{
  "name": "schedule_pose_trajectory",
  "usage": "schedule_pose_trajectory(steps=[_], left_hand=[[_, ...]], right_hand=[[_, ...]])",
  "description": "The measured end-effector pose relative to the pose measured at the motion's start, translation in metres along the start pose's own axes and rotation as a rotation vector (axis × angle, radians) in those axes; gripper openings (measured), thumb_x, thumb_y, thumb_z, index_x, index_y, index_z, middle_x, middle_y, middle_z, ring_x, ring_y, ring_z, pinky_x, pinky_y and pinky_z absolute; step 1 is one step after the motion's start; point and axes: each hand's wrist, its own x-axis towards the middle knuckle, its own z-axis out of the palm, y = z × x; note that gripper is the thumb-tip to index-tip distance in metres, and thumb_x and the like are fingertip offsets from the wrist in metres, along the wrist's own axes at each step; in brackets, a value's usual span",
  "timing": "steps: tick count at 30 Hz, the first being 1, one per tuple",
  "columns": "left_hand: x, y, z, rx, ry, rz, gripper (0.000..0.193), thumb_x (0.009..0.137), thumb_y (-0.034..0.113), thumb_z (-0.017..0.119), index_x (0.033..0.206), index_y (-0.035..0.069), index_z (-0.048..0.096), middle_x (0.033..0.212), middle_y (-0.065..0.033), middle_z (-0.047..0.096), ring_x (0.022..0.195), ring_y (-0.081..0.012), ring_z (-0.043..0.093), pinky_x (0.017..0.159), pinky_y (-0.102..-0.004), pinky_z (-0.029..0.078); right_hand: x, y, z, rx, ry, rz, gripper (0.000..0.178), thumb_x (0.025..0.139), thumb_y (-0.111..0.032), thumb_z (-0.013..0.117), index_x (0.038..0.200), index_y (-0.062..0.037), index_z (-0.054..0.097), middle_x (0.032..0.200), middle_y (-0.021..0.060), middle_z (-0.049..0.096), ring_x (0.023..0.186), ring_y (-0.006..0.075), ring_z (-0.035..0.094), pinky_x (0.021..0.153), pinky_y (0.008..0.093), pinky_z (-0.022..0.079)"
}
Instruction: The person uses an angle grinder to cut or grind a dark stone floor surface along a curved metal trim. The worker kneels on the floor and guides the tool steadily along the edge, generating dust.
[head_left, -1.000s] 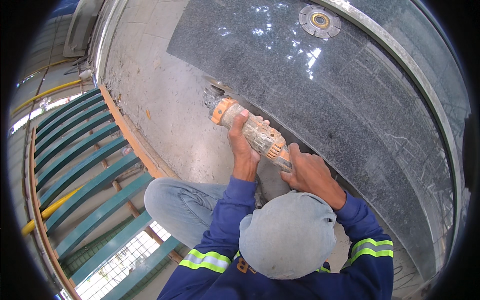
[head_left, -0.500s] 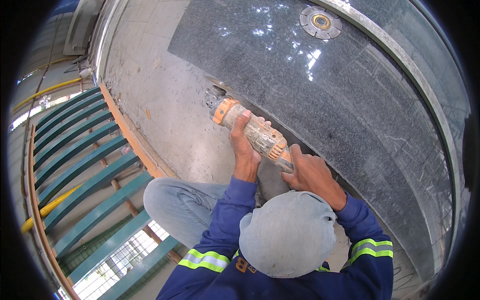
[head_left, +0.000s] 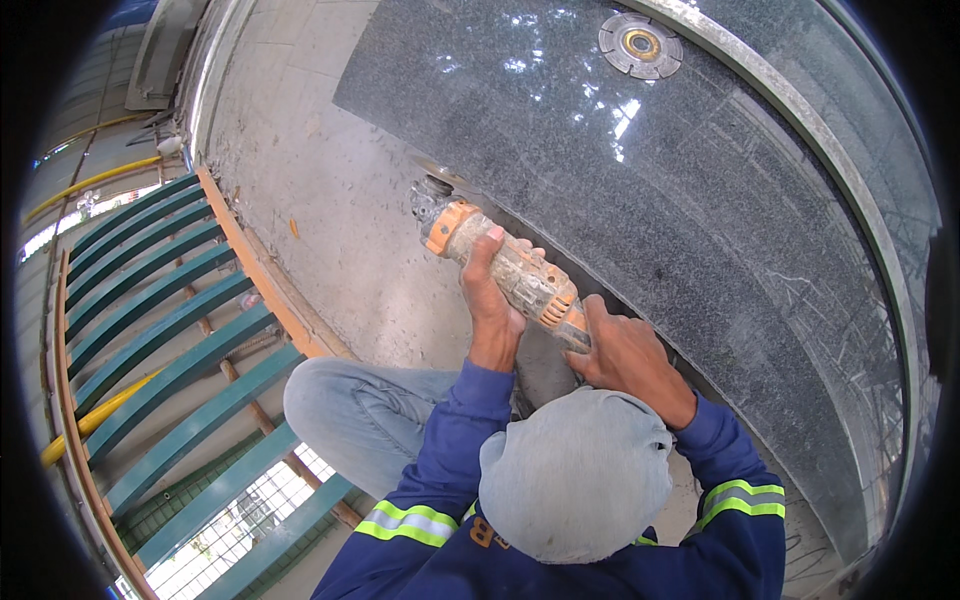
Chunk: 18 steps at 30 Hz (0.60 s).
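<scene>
A dusty orange-and-grey angle grinder (head_left: 535,284) lies slantwise across both my hands. My left hand (head_left: 490,305) is wrapped round the middle of its body, thumb on top. My right hand (head_left: 632,360) grips the rear end, nearer to me. At the far left end of the tool, the thin cutting disc (head_left: 436,171) stands at the near edge of a dark speckled stone slab (head_left: 610,225). Whether the disc touches the stone or is spinning, I cannot tell.
On the slab's far part lies a loose segmented cutting disc (head_left: 641,45), beside a pale metal rail (head_left: 790,90). To my left is a bench-like frame of green slats (head_left: 180,345) with an orange edge bar (head_left: 262,265). Dusty grey floor (head_left: 300,180) lies between.
The grinder and both my hands have shifted very slightly toward me. My grip on the tool is the same.
</scene>
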Motion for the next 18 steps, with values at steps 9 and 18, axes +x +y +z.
schedule_pose_trajectory(steps=[9,18], left_hand=[[0.004,-0.003,-0.002,-0.024,0.030,-0.035,0.040,0.086,0.029,0.071,0.113,0.005,0.054,0.094,-0.0161,0.064,0.082,-0.0308,0.069,0.070,-0.0458,0.061],[0.010,0.002,-0.005,-0.070,0.042,-0.031,0.036,0.085,0.024,0.073,0.109,0.004,0.056,0.085,-0.0135,0.063,0.073,-0.0279,0.070,0.062,-0.0464,0.062]], right_hand=[[0.002,0.002,0.006,-0.054,0.027,0.021,0.045,0.082,-0.024,0.077,0.104,0.0001,0.046,0.075,0.0277,0.068,0.071,0.0434,0.072,0.062,0.0505,0.057],[0.013,-0.003,0.012,-0.036,-0.003,0.025,0.045,0.082,-0.023,0.077,0.103,0.0016,0.046,0.073,0.0291,0.067,0.069,0.0437,0.071,0.061,0.0486,0.057]])
